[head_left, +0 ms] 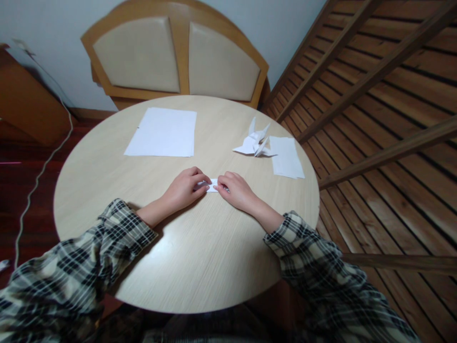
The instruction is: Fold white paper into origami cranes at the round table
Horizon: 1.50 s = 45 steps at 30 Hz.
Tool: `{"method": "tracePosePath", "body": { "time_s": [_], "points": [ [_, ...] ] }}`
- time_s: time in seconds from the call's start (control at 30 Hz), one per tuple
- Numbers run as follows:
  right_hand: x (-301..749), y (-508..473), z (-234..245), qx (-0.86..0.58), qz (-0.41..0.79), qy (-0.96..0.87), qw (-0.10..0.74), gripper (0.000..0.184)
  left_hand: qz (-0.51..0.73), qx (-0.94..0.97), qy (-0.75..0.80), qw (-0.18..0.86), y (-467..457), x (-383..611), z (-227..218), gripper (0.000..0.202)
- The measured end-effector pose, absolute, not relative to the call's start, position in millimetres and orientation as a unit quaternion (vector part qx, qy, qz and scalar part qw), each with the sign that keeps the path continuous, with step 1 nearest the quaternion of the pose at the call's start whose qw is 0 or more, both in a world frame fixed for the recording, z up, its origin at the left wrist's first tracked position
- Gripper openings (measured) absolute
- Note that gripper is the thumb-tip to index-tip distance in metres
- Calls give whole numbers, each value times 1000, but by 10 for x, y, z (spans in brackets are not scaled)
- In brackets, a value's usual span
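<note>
A small folded piece of white paper lies on the round table, mostly covered by my fingers. My left hand grips its left end, thumb at the near side and fingers curled over the top. On the right end, my right hand pinches the paper with its fingers bent inward. A short strip of the paper shows between the two hands. Both wrists rest low over the tabletop, sleeves in black-and-white plaid.
Beyond my left hand lies a stack of white sheets. Folded paper cranes stand at the back right, beside narrower white paper pieces. A padded headboard is behind the table; wooden slats slope at the right.
</note>
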State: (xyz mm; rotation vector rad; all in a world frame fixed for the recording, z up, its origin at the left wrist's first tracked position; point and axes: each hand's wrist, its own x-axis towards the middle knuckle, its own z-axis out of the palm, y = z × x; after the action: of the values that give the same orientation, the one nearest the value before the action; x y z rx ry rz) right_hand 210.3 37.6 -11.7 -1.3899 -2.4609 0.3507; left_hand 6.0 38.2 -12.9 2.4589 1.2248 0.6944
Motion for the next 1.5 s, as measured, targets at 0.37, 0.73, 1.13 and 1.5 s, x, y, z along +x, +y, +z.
{"method": "tracePosePath", "body": {
  "time_s": [0.37, 0.73, 1.13, 1.5],
  "points": [
    [2103, 365, -163, -491, 97, -854, 139, 18, 246, 859, 424, 147, 376, 60, -148, 18],
    [2108, 360, -201, -500, 119, -841, 170, 10, 238, 874, 408, 115, 374, 60, -207, 18],
    [2110, 294, -222, -494, 90, -850, 160, 12, 250, 886, 371, 121, 365, -22, -231, 23],
    [2157, 237, -180, -486, 54, -863, 131, 18, 247, 894, 359, 101, 359, -50, -233, 24]
  ]
}}
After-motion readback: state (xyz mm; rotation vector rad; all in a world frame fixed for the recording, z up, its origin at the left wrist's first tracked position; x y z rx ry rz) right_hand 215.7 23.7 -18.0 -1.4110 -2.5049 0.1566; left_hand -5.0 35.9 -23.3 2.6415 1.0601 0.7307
